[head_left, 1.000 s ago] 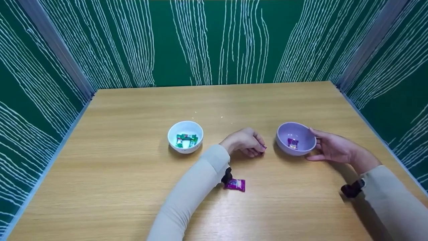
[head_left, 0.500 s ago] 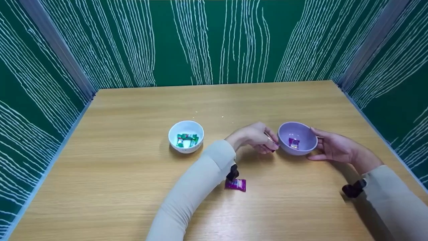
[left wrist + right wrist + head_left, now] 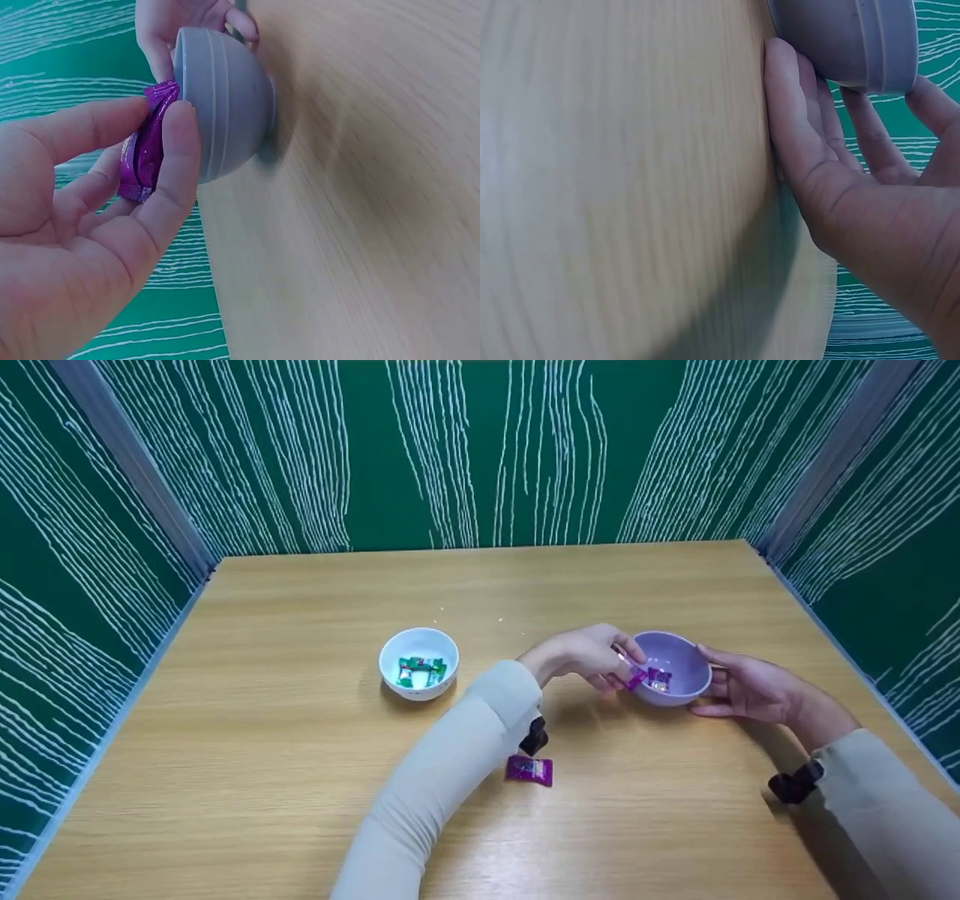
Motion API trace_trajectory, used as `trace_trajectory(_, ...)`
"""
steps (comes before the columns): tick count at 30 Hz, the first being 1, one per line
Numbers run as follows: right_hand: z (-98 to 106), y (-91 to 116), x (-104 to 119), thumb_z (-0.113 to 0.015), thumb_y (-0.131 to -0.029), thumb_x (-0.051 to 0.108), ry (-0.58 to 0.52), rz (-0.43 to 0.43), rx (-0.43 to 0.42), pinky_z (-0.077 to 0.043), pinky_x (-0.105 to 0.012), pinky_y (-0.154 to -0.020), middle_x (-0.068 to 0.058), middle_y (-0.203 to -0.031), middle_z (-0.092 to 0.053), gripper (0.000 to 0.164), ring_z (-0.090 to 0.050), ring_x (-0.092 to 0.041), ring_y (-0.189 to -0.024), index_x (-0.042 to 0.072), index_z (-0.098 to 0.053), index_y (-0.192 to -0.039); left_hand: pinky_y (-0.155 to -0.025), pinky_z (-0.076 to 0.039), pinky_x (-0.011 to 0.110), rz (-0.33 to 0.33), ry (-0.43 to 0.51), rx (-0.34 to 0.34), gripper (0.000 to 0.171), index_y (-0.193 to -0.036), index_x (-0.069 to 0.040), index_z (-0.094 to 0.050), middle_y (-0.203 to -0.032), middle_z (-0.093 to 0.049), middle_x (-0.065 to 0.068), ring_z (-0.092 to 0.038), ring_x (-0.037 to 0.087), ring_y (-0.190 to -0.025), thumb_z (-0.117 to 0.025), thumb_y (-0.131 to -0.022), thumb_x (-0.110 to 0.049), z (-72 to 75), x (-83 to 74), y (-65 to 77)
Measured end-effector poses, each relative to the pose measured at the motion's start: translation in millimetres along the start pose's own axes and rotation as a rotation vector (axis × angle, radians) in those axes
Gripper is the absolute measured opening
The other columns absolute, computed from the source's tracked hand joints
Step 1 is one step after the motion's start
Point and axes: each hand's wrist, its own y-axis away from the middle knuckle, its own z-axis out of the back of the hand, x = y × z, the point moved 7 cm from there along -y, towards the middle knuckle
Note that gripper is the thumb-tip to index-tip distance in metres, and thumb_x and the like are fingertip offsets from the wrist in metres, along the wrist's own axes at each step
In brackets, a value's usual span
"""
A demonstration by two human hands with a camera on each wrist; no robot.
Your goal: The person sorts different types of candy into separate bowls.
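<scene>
My left hand [image 3: 596,656] pinches a purple-wrapped candy [image 3: 152,142] between thumb and fingers, at the left rim of the lilac bowl [image 3: 686,660]. In the left wrist view, the wrapper overlaps the bowl's rim. Another purple candy [image 3: 659,680] lies inside that bowl. My right hand [image 3: 757,690] rests against the bowl's right side; the right wrist view shows its fingers [image 3: 787,90] fairly straight along the wall, one digit reaching the rim. One more purple candy [image 3: 529,771] lies on the table beneath the left forearm.
A white bowl [image 3: 418,639] with several green-wrapped candies [image 3: 421,669] stands left of centre on the wooden table [image 3: 285,735]. A few pale specks dot the table behind it. Green walls with white streaks enclose the back and sides.
My left hand has moved right with the purple candy, from the table between the bowls to the lilac bowl's rim. The right hand keeps its place at the bowl.
</scene>
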Motion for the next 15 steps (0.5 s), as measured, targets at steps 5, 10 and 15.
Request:
trace_trajectory(5, -1.1, -1.0, -0.9, -0.048, -0.105, 0.051, 0.007, -0.005, 0.003, -0.046, -0.052, -0.109, -0.001, -0.123, -0.067, 0.048, -0.064, -0.023, -0.115, 0.023, -0.037, -0.142, -0.081, -0.062, 0.031, -0.031, -0.016, -0.038, 0.034, -0.134, -0.007, -0.064, -0.104, -0.067, 0.006, -0.069, 0.023, -0.084, -0.061, -0.100, -0.001, -1.5, -8.5, -5.2)
trace_trajectory(10, -0.1, -1.2, -1.9, -0.048, -0.105, 0.050, -0.008, -0.006, -0.005, -0.047, -0.052, -0.107, -0.002, -0.121, -0.069, 0.046, -0.066, -0.025, -0.114, 0.023, -0.037, -0.141, -0.074, -0.061, 0.024, -0.028, -0.025, -0.170, 0.039, -0.133, -0.013, -0.068, -0.110, -0.068, 0.002, -0.071, 0.014, -0.083, -0.073, -0.094, -0.008, -2.2, -15.9, -10.8)
trace_trajectory(15, -0.3, -1.2, -2.0, -0.048, -0.105, 0.051, -0.002, -0.005, -0.004, -0.048, -0.051, -0.107, -0.002, -0.121, -0.069, 0.045, -0.066, -0.024, -0.114, 0.023, -0.040, -0.139, -0.068, -0.060, 0.021, 0.023, -0.019, -0.307, 0.037, -0.123, -0.016, -0.074, -0.100, -0.072, -0.001, -0.072, 0.013, -0.078, -0.082, -0.087, -0.016, -1.2, -20.5, -13.1)
